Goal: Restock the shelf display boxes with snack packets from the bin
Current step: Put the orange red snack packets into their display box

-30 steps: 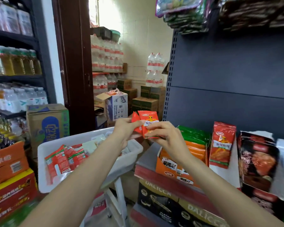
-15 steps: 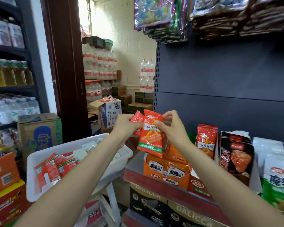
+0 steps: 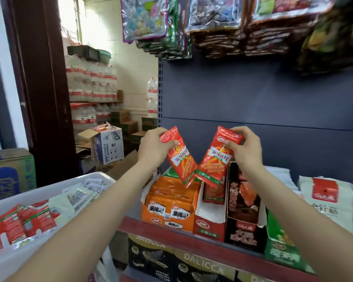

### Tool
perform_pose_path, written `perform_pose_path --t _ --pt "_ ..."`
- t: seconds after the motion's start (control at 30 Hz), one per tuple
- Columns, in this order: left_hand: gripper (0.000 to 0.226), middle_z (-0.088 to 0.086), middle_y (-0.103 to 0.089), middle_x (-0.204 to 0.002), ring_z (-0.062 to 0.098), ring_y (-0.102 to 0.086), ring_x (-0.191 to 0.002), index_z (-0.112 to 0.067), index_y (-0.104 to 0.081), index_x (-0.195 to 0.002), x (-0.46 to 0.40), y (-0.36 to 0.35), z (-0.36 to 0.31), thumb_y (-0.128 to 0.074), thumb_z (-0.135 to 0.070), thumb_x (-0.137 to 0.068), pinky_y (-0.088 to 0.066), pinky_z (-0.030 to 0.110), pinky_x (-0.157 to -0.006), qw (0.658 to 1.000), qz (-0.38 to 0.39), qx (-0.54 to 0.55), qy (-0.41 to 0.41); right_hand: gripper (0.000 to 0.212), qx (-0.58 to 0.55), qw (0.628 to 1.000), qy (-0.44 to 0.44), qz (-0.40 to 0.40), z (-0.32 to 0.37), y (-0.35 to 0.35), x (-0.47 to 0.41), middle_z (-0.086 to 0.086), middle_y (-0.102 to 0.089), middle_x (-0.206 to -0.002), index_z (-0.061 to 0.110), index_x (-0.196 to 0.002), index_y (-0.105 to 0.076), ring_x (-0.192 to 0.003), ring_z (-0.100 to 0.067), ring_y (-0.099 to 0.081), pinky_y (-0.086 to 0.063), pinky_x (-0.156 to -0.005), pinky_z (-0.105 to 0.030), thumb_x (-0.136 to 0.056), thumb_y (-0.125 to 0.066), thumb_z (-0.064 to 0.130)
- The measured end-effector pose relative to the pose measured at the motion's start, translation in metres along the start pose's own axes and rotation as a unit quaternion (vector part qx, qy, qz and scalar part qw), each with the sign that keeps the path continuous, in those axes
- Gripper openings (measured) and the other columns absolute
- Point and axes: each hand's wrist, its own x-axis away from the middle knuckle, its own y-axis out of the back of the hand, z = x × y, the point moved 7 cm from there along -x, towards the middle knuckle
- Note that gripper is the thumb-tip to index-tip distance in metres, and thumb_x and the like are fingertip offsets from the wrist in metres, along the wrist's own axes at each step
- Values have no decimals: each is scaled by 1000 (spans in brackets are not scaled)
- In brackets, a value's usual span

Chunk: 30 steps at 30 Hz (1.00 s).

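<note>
Snack packets, two flat glossy red foil sachets with green bottom bands, hang from your hands above the shelf's display boxes. Your left hand point(image 3: 153, 148) pinches the crimped top seal of the left packet point(image 3: 180, 159), which tilts with its lower end toward the right; your right hand point(image 3: 244, 148) pinches the top corner of the right packet point(image 3: 215, 159), tilted the opposite way. Their lower ends nearly meet, forming a V over the boxes; whether they touch cannot be told. Fingers point(image 3: 230, 143) of both hands are clenched on the seals.

Below stand rectangular cardboard display boxes on the red-edged shelf point(image 3: 171, 234): an orange box point(image 3: 169, 217) packed tight with orange sachets, a red box point(image 3: 209, 222) with a white inner wall showing and few packets at its back, and a black box point(image 3: 243, 226) with a dark pouch upright inside.

At lower left, the white plastic bin point(image 3: 49, 190), smooth and rounded at the rim, holds loose red and white packets.
</note>
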Motion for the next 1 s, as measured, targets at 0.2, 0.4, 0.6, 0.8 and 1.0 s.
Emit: perform_pose_path --t 0.2,0.4,0.6,0.8,1.0 --pt "38 4 -65 -116 19 -64 -102 -16 -58 -119 -2 -25 -16 -67 -31 -85 -54 40 -87 996 10 -78 -42 22 74 995 61 6 1 8 -6 4 -59 -99 18 -99 -55 -88 -10 -57 -44 -67 -15 -85 -65 5" --pt "39 3 -64 -116 18 -64 -101 -17 -57 -118 -8 -36 -14 -68 -31 -84 -54 40 -87 995 30 -83 -47 24 200 972 85 93 -15 -18 -10 -1 -63 -102 22 -92 -54 -93 -16 -59 -46 -74 -27 -83 -67 4" --pt "27 -4 -59 -107 11 -60 -97 -21 -52 -106 -10 -50 -13 -67 -27 -85 -51 25 -78 991 95 -58 -75 14 359 916 92 153 -39 -33 -12 -3 -70 -103 18 -98 -69 -98 -24 -64 -51 -78 -32 -88 -62 11" --pt "25 -9 -55 -101 5 -56 -89 -23 -49 -103 -13 -62 -15 -67 -25 -85 -43 9 -64 986 128 -30 -101 18 421 891 107 134 -41 -35 -20 -4 -70 -105 18 -104 -68 -100 -27 -62 -48 -77 -34 -89 -59 13" --pt "24 -9 -57 -99 5 -58 -89 -23 -51 -101 -18 -81 -13 -68 -27 -85 -46 12 -67 984 136 -20 -116 21 413 888 72 189 -56 -38 -24 -5 -69 -109 18 -107 -69 -102 -27 -63 -52 -83 -39 -89 -60 12"
